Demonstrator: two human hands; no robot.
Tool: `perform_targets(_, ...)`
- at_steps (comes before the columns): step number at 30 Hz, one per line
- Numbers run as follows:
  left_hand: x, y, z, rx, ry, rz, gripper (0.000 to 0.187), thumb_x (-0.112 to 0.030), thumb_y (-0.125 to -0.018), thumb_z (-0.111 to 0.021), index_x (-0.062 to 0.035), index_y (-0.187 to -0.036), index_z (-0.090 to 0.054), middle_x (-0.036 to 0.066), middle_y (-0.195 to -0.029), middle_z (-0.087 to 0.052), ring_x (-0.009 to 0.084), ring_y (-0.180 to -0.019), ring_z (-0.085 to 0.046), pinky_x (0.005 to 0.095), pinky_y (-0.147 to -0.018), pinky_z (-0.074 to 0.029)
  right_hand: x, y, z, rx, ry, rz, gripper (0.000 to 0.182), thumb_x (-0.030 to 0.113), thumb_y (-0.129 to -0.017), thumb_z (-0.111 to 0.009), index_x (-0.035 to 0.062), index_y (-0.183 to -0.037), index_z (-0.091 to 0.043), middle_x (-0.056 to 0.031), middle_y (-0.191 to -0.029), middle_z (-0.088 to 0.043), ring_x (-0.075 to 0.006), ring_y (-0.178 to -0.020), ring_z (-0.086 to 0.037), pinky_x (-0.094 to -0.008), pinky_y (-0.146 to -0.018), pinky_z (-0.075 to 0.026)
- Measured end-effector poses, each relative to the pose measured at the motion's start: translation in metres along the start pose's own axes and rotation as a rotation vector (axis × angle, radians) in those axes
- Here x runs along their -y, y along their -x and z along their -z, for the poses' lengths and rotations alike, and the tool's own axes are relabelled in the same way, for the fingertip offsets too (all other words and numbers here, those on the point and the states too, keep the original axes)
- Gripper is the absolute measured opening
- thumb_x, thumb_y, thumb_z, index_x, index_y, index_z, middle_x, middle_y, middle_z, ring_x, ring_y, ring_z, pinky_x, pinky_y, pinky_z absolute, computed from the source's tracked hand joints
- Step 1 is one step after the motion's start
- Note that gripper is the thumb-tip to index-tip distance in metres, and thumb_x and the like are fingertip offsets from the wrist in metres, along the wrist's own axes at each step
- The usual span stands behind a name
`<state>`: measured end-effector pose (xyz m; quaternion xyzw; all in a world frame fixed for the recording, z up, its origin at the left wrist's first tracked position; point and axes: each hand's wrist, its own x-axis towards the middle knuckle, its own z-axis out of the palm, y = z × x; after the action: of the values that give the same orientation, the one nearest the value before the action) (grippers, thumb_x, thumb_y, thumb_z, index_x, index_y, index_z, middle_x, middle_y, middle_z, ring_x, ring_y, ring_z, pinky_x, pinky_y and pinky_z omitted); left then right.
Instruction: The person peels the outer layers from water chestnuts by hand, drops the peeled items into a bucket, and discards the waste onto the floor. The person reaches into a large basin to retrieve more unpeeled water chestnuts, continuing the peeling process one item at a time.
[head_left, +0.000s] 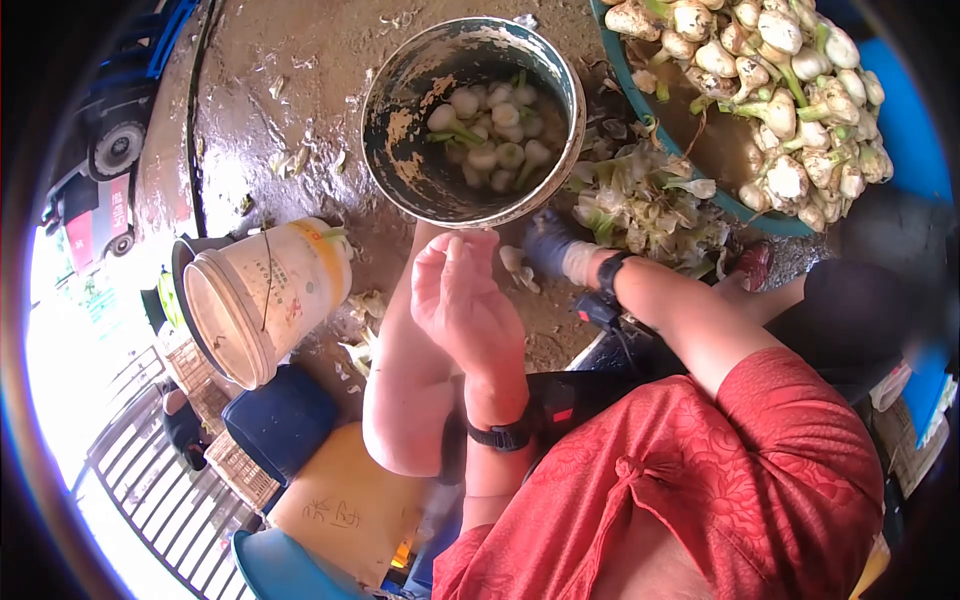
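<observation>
My left hand is bare and closed, its fingertips pressed together just below the near rim of the dark bucket. Whatever it may hold is hidden. Close by on the right, my right hand wears a dark blue glove and is blurred, so its fingers cannot be made out. White peeled bulbs, which look like garlic, sit in cloudy water inside the bucket. Soil-stained garlic bulbs with cut stems are heaped in the green-rimmed tub at the upper right.
Peelings lie piled between bucket and tub on the wet, muddy floor. A white pail lies tipped at left. Beyond it are a cardboard piece, a dark blue seat, a metal railing and a vehicle.
</observation>
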<state>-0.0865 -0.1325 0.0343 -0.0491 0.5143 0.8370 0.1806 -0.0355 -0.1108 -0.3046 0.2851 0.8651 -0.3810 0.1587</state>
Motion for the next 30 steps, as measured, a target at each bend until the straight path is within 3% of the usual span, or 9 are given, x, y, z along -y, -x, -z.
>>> perform_targets(2,0.001,-0.002,0.003,0.000,0.003,-0.001,0.006,-0.001,-0.089,-0.054,0.0009,-0.095,-0.055,0.012,-0.087,-0.062,0.0202,-0.085,-0.060,0.0327,-0.084,-0.048,0.012,0.034,0.074,0.110,0.408,0.320,0.031,0.027,-0.079,-0.060,0.0055,-0.102,-0.061,-0.0157,-0.100,-0.065,-0.0358,-0.096,-0.061,-0.0428,-0.083,-0.047)
perform_targets(3,0.002,-0.002,0.004,0.002,-0.028,0.015,0.006,-0.003,-0.089,-0.054,-0.0001,-0.095,-0.056,0.011,-0.088,-0.062,0.0202,-0.084,-0.060,0.0346,-0.083,-0.049,0.004,0.041,0.082,0.084,0.325,0.193,0.020,0.020,-0.078,-0.058,0.0074,-0.092,-0.063,-0.0122,-0.086,-0.067,-0.0341,-0.083,-0.064,-0.0424,-0.073,-0.049)
perform_targets(6,0.005,0.003,0.002,0.054,-0.106,0.071,0.008,-0.006,-0.090,-0.055,-0.0007,-0.095,-0.058,0.009,-0.089,-0.063,0.0185,-0.082,-0.060,0.0341,-0.081,-0.049,-0.008,0.068,0.150,0.117,0.027,0.118,0.018,0.019,-0.078,-0.058,0.0058,-0.090,-0.062,-0.0157,-0.083,-0.065,-0.0332,-0.078,-0.064,-0.0406,-0.069,-0.049)
perform_targets(11,0.014,0.019,-0.008,0.199,-0.296,0.202,0.014,-0.010,-0.090,-0.058,-0.0002,-0.098,-0.062,0.006,-0.090,-0.063,0.0123,-0.081,-0.059,0.0244,-0.076,-0.048,-0.021,0.098,0.241,-0.124,-0.394,0.471,0.022,0.011,-0.071,-0.068,0.0033,-0.090,-0.061,-0.0142,-0.082,-0.064,-0.0270,-0.075,-0.062,-0.0347,-0.069,-0.048)
perform_targets(16,0.021,0.030,-0.019,0.338,-0.642,0.169,0.037,-0.021,-0.086,-0.063,0.0004,-0.116,-0.057,0.003,-0.097,-0.062,0.0118,-0.087,-0.057,0.0255,-0.074,-0.046,0.014,0.158,0.329,-0.187,-0.522,0.459,0.021,0.003,-0.074,-0.071,0.0018,-0.093,-0.063,-0.0042,-0.088,-0.066,-0.0109,-0.085,-0.060,-0.0267,-0.079,-0.049)
perform_targets(20,0.028,0.043,-0.023,0.578,-0.461,0.415,0.047,-0.018,-0.088,-0.060,0.0024,-0.127,-0.044,0.011,-0.106,-0.060,0.0197,-0.087,-0.061,0.0320,-0.077,-0.051,0.027,0.191,0.351,-0.259,-0.588,0.551,0.015,0.004,-0.080,-0.066,0.0015,-0.095,-0.064,-0.0006,-0.087,-0.064,-0.0090,-0.082,-0.059,-0.0245,-0.075,-0.049)
perform_targets(22,0.032,0.053,-0.027,0.764,-0.122,0.574,0.044,-0.015,-0.087,-0.060,0.0047,-0.123,-0.045,0.014,-0.106,-0.060,0.0244,-0.087,-0.064,0.0329,-0.074,-0.054,0.032,0.204,0.352,-0.222,-0.924,0.377,0.014,0.009,-0.083,-0.066,0.0016,-0.095,-0.064,-0.0003,-0.086,-0.064,-0.0083,-0.079,-0.058,-0.0239,-0.072,-0.049)
perform_targets(28,0.037,0.064,-0.037,0.739,-0.055,0.351,0.039,-0.010,-0.082,-0.068,0.0033,-0.113,-0.049,0.014,-0.104,-0.061,0.0251,-0.090,-0.064,0.0327,-0.076,-0.054,0.029,0.215,0.329,-0.369,-0.777,0.480,0.022,0.017,-0.083,-0.068,0.0014,-0.099,-0.065,-0.0023,-0.087,-0.065,-0.0063,-0.077,-0.058,-0.0224,-0.066,-0.050)
perform_targets(30,0.041,0.068,-0.036,0.713,-0.121,0.277,0.041,-0.006,-0.081,-0.068,0.0042,-0.115,-0.049,0.013,-0.105,-0.061,0.0224,-0.092,-0.063,0.0337,-0.079,-0.053,0.034,0.220,0.324,-0.375,-0.883,0.371,0.020,0.014,-0.082,-0.068,0.0005,-0.097,-0.067,-0.0026,-0.082,-0.066,-0.0064,-0.073,-0.058,-0.0237,-0.065,-0.050)
